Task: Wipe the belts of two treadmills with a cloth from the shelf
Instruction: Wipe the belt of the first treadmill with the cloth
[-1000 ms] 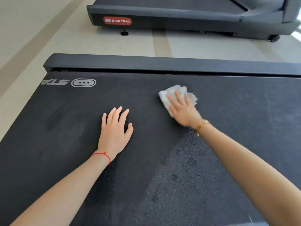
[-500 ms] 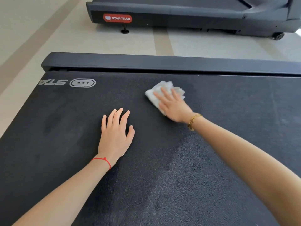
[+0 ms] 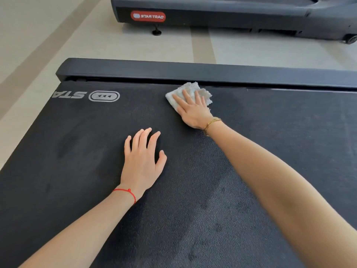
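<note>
Pressing down with straight, slightly spread fingers, the right hand [image 3: 193, 111] lies flat on a white cloth [image 3: 190, 94], which sits on the black belt [image 3: 212, 190] of the near treadmill, right up against the far edge where the belt meets the dark side rail [image 3: 212, 72]. The cloth is crumpled and roughly square, its frayed edges showing beyond the fingertips on the far and right sides; the palm covers its near part. A gold bracelet [image 3: 211, 122] circles the right wrist. The left hand [image 3: 143, 161] rests palm down on the bare belt, nearer the person and to the left of the cloth, well apart from it; its fingers are extended and loosely fanned, the thumb out to the right, and it holds nothing. A thin red string [image 3: 126, 192] is tied round the left wrist. Printed in pale grey on the belt's far left is a logo [image 3: 104, 96] with three small arrows in an oval, beside upside-down letters. Darker patches mottle the belt's textured surface between the two forearms. Beyond the rail lies a pale floor [image 3: 58, 35] with beige stripes, and on it stands the second treadmill [image 3: 231, 14], dark grey, bearing a red STAR TRAC badge [image 3: 148, 16] at its end.
</note>
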Demonstrator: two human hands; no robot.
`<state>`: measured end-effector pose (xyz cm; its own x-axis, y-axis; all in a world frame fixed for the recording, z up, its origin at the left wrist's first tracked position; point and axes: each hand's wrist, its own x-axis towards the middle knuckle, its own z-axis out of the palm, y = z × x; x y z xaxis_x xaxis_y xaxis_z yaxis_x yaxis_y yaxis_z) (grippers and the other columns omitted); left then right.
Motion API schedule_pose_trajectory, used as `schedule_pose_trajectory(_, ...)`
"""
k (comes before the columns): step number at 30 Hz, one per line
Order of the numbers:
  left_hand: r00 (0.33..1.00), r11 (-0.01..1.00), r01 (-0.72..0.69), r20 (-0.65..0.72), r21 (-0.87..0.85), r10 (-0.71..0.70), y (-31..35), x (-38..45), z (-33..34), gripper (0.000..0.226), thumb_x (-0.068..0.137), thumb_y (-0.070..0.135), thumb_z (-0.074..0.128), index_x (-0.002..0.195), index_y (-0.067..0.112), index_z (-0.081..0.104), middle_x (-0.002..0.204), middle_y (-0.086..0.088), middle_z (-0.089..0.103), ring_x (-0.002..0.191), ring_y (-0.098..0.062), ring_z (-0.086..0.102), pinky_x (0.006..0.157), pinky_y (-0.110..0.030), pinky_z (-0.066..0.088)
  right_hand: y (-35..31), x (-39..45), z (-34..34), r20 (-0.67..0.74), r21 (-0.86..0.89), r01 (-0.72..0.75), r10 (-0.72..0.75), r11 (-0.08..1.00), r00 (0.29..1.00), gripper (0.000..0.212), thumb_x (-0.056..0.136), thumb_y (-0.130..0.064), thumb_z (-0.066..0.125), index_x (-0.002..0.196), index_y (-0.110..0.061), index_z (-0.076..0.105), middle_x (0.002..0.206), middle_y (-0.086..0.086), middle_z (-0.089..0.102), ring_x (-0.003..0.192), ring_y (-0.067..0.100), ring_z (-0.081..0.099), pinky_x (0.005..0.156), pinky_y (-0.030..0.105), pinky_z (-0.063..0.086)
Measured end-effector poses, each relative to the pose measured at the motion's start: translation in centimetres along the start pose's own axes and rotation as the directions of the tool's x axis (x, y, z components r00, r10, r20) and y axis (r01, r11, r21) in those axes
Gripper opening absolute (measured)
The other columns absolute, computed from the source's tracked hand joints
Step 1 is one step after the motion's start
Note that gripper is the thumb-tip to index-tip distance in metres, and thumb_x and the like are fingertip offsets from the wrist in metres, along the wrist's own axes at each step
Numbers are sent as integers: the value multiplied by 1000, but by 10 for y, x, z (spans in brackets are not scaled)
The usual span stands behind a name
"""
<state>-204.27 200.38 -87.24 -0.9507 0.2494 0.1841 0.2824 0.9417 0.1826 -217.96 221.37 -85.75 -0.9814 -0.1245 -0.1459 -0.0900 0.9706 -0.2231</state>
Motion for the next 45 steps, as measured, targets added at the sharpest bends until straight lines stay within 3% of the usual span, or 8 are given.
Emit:
schedule_pose_trajectory(3,1000,1000,-4,4,-5,4,-2,-1,0,52,97,37,41,145,18,44,152,-6,40,144,-25,31,119,-51,22,25,-8,-4,-39,-29,20,-21,999,999,52,104,-43,20,155,-38,9,164,2,-1,149,38,-5,121,51,-2)
schedule_pose_trajectory(8,1000,1000,7,5,-21,-7,-1,0,1,52,97,38,40,145,18,44,152,-6,39,145,-25,31,120,-52,21,96,-17,-26,-50,39,-306,308,951,950,53,103,-44,19,155,-36,8,164,2,-5,149,37,-8,120,48,-6)
schedule_pose_trajectory(11,1000,999,19,7,-27,-19,2,1,-2,56,93,41,35,144,18,45,151,-6,40,144,-25,31,119,-51,22,92,-16,-28,-15,48,-362,363,931,932,53,103,-43,17,155,-39,7,164,-1,-6,149,37,-11,119,47,-9)
schedule_pose_trajectory(22,1000,996,7,-12,-93,-8,2,-2,-3,49,96,32,48,143,16,47,151,-7,41,144,-26,31,120,-50,19,-9,-121,16,-39,-20,142,-143,990,989,50,106,-39,19,155,-39,10,164,-1,2,149,37,-4,120,48,-3)
schedule_pose_trajectory(30,999,992,-22,35,-125,27,-6,-27,-9,49,101,23,39,150,16,38,158,-6,33,148,-26,24,122,-47,14,19,-165,8,-19,36,-88,89,995,996,49,106,-33,21,154,-39,10,164,-2,-2,149,35,-6,120,46,-2)
schedule_pose_trajectory(34,997,992,-56,50,-115,62,-12,-50,-12,51,101,27,41,151,17,36,159,-6,30,149,-26,21,122,-50,14,-18,-224,29,-26,-83,79,-82,993,996,51,105,-37,16,155,-37,4,164,1,-4,149,38,-5,120,50,1)
schedule_pose_trajectory(39,998,991,-54,28,-119,58,-15,-67,-16,50,101,23,42,150,16,37,158,-8,32,149,-27,23,121,-52,15,-70,-325,59,14,33,311,-311,950,950,50,103,-44,12,153,-44,6,164,-9,-6,149,27,-16,119,38,-16)
schedule_pose_trajectory(45,999,991,-37,18,-131,39,-12,-73,-17,49,101,22,40,151,17,37,159,-7,31,149,-25,21,122,-51,12,-50,-313,51,-13,-96,269,-272,958,962,51,105,-41,20,154,-40,6,164,-5,-5,150,30,-9,123,42,-4)
